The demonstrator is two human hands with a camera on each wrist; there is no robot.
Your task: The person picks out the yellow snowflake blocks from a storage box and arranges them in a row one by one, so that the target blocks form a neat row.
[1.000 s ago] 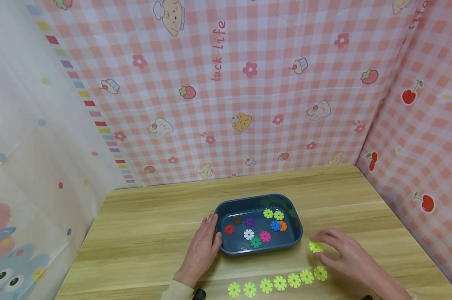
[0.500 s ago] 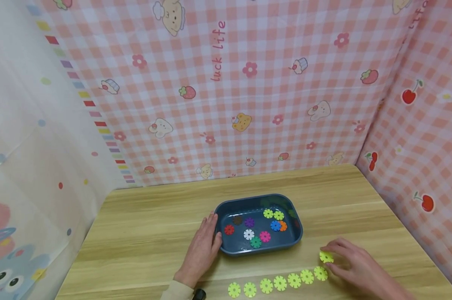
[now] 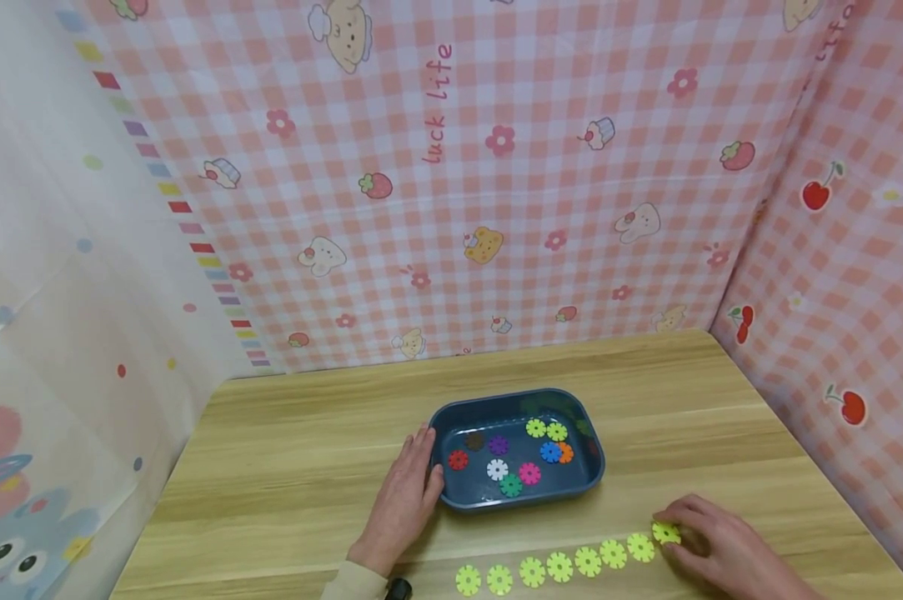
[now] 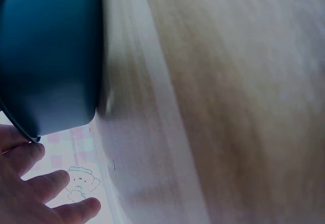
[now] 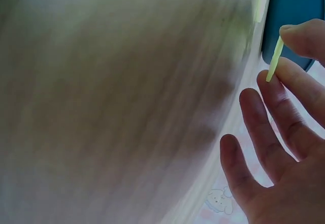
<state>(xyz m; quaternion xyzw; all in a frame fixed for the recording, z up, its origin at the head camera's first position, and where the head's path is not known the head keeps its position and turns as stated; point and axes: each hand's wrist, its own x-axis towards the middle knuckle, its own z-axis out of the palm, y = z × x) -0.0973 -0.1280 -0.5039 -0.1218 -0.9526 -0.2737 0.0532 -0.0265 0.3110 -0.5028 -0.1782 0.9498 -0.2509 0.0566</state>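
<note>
A dark blue tray (image 3: pixel 519 502) sits on the wooden table, with my left hand (image 3: pixel 400 500) resting along its left side. The fingers of that hand lie fairly straight against the rim. My right hand (image 3: pixel 717 542) pinches a yellow-green notched plastic disc (image 3: pixel 665 533) between thumb and fingers at the right end of a row. In the right wrist view this disc (image 5: pixel 274 59) is seen edge-on, at the fingertips. The row holds several like discs, among them the rightmost one lying free (image 3: pixel 640 547) and the leftmost (image 3: pixel 468 580).
Inside the tray lie several notched discs: red (image 3: pixel 458 460), white (image 3: pixel 498 470), green (image 3: pixel 511 485), pink (image 3: pixel 529 473), blue (image 3: pixel 550 452), purple, brown, orange and two yellow-green. Patterned cloth (image 3: pixel 451 200) hangs behind the table (image 3: pixel 293 450) and at both sides.
My right hand has moved toward me and slightly right with the pinched disc, from near the tray's corner to the right end of the row. The left hand stays put.
</note>
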